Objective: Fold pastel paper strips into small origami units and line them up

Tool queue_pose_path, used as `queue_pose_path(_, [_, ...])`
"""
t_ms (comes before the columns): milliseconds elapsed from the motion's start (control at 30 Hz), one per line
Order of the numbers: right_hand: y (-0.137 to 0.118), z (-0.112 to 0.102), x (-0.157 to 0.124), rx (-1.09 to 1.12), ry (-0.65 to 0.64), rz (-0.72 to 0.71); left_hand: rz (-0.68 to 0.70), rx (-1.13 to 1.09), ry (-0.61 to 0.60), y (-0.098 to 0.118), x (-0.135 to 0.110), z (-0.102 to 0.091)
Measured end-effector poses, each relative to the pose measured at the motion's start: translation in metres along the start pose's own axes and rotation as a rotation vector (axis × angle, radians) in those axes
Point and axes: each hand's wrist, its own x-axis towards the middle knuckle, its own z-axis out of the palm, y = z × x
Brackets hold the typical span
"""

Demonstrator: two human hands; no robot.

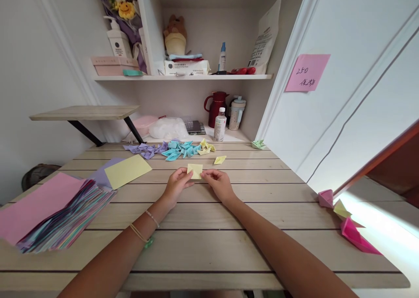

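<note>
Between my two hands, just above the middle of the table, is a small folded yellow paper (195, 170). My left hand (178, 182) pinches its left side, the thumb lying on the front. At its right edge, the thumb and fingers of my right hand (218, 182) close on the lower corner. A little beyond my right hand lies a flat yellow folded piece (220, 159). Behind the hands sit several folded paper pieces: purple ones (147, 149), blue ones (181, 149) and yellow ones (206, 147).
On the left lies a thick stack of coloured paper (65, 215), with a loose yellow sheet (127, 171) beside it. Folded paper boats, one bright pink (358, 237), line the right edge. A green folded piece (258, 144) and a plastic bottle (220, 125) stand at the back.
</note>
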Motion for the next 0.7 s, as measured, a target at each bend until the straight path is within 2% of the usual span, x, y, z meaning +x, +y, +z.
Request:
queue_pose_path(100, [-0.0046, -0.0011, -0.0006, 0.086, -0.024, 0.076, 0.074, 0.19, 0.014, -0.0008, 0.0019, -0.0017])
queue_pose_path(167, [-0.0066, -0.0004, -0.0014, 0.172, -0.101, 0.128, 0.095, 0.238, 0.002, -0.0011, 0.0028, -0.0028])
queue_pose_path(267, [-0.0062, 0.0014, -0.0019, 0.287, -0.188, 0.165, 0.059, 0.178, -0.044, -0.0013, 0.0018, -0.0022])
queue_pose_path(367, [-0.0039, 0.0012, -0.001, 0.332, -0.16, 0.156, 0.032, 0.126, -0.063, 0.0001, -0.0004, -0.0003])
queue_pose_path(567, [-0.0059, -0.0032, 0.0009, 0.308, -0.191, 0.118, 0.136, 0.101, -0.101, 0.0069, 0.0, -0.0037])
queue_pose_path(700, [-0.0095, -0.0036, -0.0008, 0.312, -0.227, 0.124, 0.139, 0.082, -0.09, 0.0064, 0.0037, -0.008])
